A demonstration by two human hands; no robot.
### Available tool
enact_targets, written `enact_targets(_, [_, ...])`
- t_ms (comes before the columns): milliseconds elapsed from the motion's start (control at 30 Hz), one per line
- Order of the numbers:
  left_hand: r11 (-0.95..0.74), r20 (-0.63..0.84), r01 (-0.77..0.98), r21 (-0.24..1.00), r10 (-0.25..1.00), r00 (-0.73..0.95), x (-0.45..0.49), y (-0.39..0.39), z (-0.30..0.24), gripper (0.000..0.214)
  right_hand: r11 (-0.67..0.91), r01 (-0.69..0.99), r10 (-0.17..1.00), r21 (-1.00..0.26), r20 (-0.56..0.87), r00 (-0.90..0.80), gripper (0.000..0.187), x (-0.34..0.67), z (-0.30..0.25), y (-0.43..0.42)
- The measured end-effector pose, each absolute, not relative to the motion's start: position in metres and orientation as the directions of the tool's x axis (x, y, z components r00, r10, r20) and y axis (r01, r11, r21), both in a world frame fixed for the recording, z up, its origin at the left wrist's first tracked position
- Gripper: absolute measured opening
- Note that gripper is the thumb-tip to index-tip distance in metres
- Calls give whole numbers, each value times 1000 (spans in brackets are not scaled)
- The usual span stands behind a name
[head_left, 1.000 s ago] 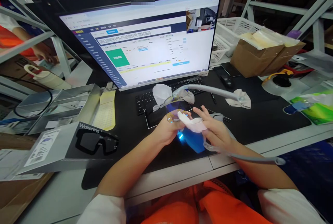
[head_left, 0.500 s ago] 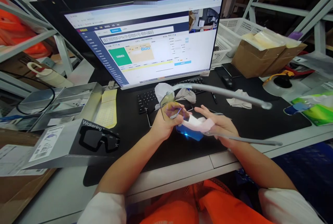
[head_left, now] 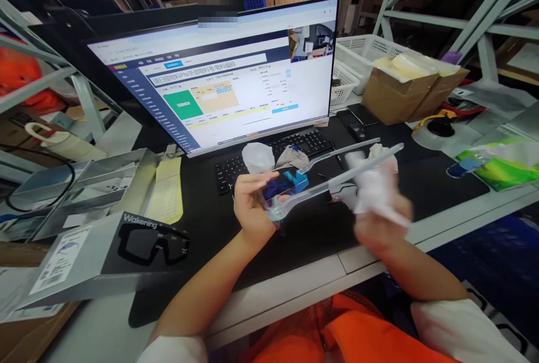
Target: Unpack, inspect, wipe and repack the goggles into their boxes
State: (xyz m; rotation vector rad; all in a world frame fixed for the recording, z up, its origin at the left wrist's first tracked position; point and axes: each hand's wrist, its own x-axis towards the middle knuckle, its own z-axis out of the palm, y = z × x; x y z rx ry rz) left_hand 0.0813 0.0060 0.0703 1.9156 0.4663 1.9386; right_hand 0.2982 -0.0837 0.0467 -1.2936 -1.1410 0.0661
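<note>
My left hand [head_left: 251, 205] is closed around the lens end of a pair of sunglasses [head_left: 337, 178], whose clear temples stick out to the right. The tinted lens reflects blue. In my right hand [head_left: 381, 222], blurred by motion, is a crumpled white tissue [head_left: 374, 189], apart from the lens. Behind the glasses, a white crumpled wad [head_left: 258, 157] and a greyish one [head_left: 292, 157] lie by the keyboard [head_left: 225, 176]. Another pair of glasses [head_left: 343, 191] partly shows on the black mat beneath the temples.
A monitor [head_left: 248, 110] stands ahead. To the left are a grey box with "Wakening" print [head_left: 105, 262], a divided tray [head_left: 138, 177] and yellow sheets [head_left: 166, 194]. On the right sit a carton [head_left: 393, 99], a tape dispenser [head_left: 435, 130] and a green pack [head_left: 501, 163].
My right hand has drawn away from the lens to the right with the tissue. The sunglasses have turned in my left hand, their lens now facing up. The view has shifted slightly.
</note>
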Motion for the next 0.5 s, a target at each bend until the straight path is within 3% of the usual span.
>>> enact_targets(67, [-877, 879, -70, 475, 477, -20, 85, 4, 64, 44, 461, 675, 668, -576, 726, 163, 30, 278, 40, -84])
enact_targets(167, [-862, 865, -100, 497, 501, -21, 89, -1, 60, 47, 605, 745, 664, -281, 695, -277, 40, 259, 38, -76])
enact_targets(333, [-696, 698, -55, 716, 716, 23, 84, -4, 73, 38, 605, 772, 627, -194, 714, -312, 47, 264, 39, -65])
enact_targets(500, [-633, 634, -32, 773, 773, 17, 81, 3, 84, 43, 589, 778, 672, -217, 667, -323, 48, 273, 47, -58])
